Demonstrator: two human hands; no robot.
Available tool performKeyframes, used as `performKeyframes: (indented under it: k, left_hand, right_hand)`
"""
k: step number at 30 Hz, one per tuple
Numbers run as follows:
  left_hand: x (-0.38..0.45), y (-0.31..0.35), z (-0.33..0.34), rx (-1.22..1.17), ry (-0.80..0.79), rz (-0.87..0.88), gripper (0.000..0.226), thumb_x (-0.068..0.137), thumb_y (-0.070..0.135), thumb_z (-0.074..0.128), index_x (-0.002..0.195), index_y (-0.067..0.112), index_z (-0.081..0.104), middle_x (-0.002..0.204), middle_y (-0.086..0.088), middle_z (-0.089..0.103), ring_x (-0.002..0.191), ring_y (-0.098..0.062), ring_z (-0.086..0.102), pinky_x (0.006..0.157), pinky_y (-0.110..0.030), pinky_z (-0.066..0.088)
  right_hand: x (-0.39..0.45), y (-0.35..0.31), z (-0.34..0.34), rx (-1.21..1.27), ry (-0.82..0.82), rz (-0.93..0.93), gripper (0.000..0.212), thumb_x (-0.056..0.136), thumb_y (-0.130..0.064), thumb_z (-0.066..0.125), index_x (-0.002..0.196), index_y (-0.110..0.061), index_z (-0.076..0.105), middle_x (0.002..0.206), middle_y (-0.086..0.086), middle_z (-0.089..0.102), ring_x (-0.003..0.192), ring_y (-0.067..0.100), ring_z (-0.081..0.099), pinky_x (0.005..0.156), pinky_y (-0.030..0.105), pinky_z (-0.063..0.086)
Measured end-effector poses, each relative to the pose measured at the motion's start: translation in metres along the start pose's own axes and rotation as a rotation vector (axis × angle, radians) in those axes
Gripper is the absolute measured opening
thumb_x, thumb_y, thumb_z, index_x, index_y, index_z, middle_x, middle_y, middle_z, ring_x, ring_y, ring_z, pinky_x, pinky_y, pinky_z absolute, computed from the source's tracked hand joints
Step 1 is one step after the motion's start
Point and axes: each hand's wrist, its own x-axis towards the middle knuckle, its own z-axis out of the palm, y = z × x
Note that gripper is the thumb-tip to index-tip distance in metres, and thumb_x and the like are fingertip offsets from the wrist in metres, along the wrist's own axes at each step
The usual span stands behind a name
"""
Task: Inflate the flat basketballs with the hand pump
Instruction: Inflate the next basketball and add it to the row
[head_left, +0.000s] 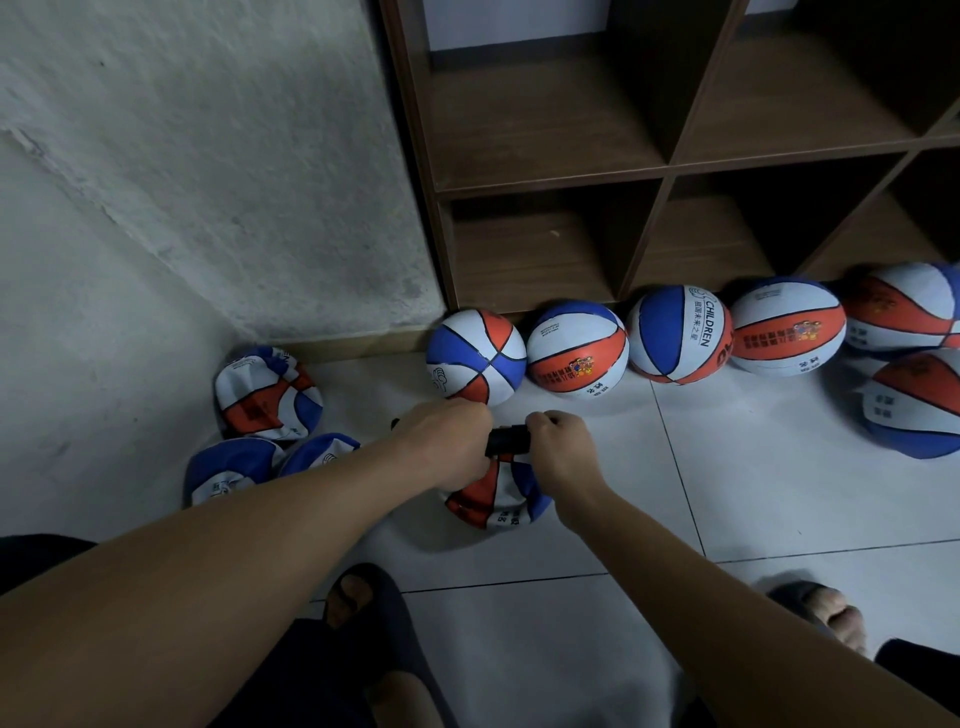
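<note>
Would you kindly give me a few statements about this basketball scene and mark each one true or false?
1. Both hands grip the pump handle, the left hand on one end and the right hand on the other. True.
2. The ball under the pump is round and full. False: it is crumpled and flat.
3. Inflated balls stand in a row on the floor in front of the shelf. True.
4. The shelf compartments hold basketballs. False: no ball shows in any of them.
5. Flat balls lie by the wall on the person's left. True.
</note>
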Motion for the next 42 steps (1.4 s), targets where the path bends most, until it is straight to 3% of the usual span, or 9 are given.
performKeyframes:
  k: [11, 16, 20, 23, 27, 31, 35, 42]
  left_hand:
    - [0.006, -0.004, 0.001, -0.071, 0.015, 0.013, 0.019, 0.092, 0.031, 0.071, 0.078, 0.022, 0.061, 0.074, -0.001, 0.066, 0.068, -0.025, 0.068, 0.064, -0.036, 0.058]
    - [0.009, -0.025, -0.006, -0.238, -0.004, -0.063, 0.019, 0.091, 0.019, 0.07, 0.074, 0.015, 0.061, 0.068, -0.002, 0.057, 0.058, -0.02, 0.056, 0.053, -0.031, 0.042]
    - [0.009, -0.025, 0.0, -0.249, -0.03, -0.061, 0.014, 0.093, 0.023, 0.072, 0.082, 0.014, 0.068, 0.074, -0.005, 0.065, 0.063, -0.023, 0.064, 0.055, -0.034, 0.046]
    - [0.007, -0.02, 0.0, -0.227, -0.003, -0.034, 0.019, 0.094, 0.021, 0.072, 0.08, 0.017, 0.059, 0.072, -0.002, 0.06, 0.061, -0.02, 0.058, 0.055, -0.033, 0.044]
    - [0.005, -0.014, -0.001, -0.198, 0.041, -0.004, 0.024, 0.095, 0.024, 0.071, 0.078, 0.019, 0.054, 0.07, -0.003, 0.059, 0.061, -0.024, 0.061, 0.052, -0.033, 0.042]
    - [0.005, -0.009, 0.001, -0.101, 0.051, -0.004, 0.022, 0.093, 0.034, 0.074, 0.078, 0.022, 0.064, 0.07, 0.0, 0.067, 0.064, -0.023, 0.067, 0.055, -0.032, 0.05]
    - [0.008, -0.006, 0.004, -0.058, 0.05, -0.012, 0.019, 0.091, 0.032, 0.074, 0.078, 0.024, 0.063, 0.07, 0.001, 0.067, 0.062, -0.022, 0.067, 0.061, -0.038, 0.06]
    - [0.011, -0.011, 0.003, -0.084, 0.041, 0.008, 0.019, 0.09, 0.034, 0.072, 0.076, 0.023, 0.064, 0.068, 0.001, 0.067, 0.06, -0.022, 0.067, 0.06, -0.039, 0.061]
  right_hand:
    - [0.006, -0.002, -0.015, -0.06, -0.047, -0.072, 0.031, 0.104, -0.024, 0.053, 0.081, -0.005, 0.058, 0.067, 0.007, 0.049, 0.06, 0.021, 0.045, 0.058, 0.035, 0.038]
    - [0.036, -0.003, -0.07, -0.026, 0.072, -0.081, 0.026, 0.098, -0.03, 0.056, 0.076, -0.016, 0.054, 0.064, 0.004, 0.046, 0.061, 0.023, 0.042, 0.058, 0.037, 0.036]
    - [0.038, -0.003, -0.074, 0.006, 0.113, -0.086, 0.023, 0.099, -0.026, 0.055, 0.08, -0.013, 0.051, 0.065, 0.003, 0.039, 0.062, 0.023, 0.035, 0.059, 0.039, 0.031]
    - [0.021, -0.004, -0.053, -0.018, 0.167, -0.175, 0.028, 0.103, -0.019, 0.052, 0.077, -0.011, 0.053, 0.064, 0.001, 0.044, 0.063, 0.02, 0.039, 0.059, 0.033, 0.032]
    - [0.006, 0.001, -0.028, -0.014, 0.183, -0.247, 0.026, 0.105, -0.02, 0.051, 0.088, -0.004, 0.062, 0.075, 0.011, 0.06, 0.067, 0.02, 0.049, 0.062, 0.036, 0.038]
    - [-0.001, 0.001, -0.011, -0.032, 0.148, -0.258, 0.028, 0.107, -0.024, 0.05, 0.089, -0.007, 0.063, 0.078, 0.012, 0.063, 0.067, 0.02, 0.052, 0.061, 0.038, 0.041]
    - [-0.005, 0.001, 0.0, -0.039, 0.099, -0.242, 0.028, 0.107, -0.024, 0.05, 0.091, -0.004, 0.063, 0.077, 0.01, 0.061, 0.067, 0.02, 0.053, 0.059, 0.037, 0.042]
    - [0.005, -0.001, -0.009, -0.082, -0.036, -0.257, 0.035, 0.11, -0.033, 0.051, 0.089, -0.007, 0.063, 0.071, 0.003, 0.057, 0.064, 0.017, 0.051, 0.06, 0.032, 0.041]
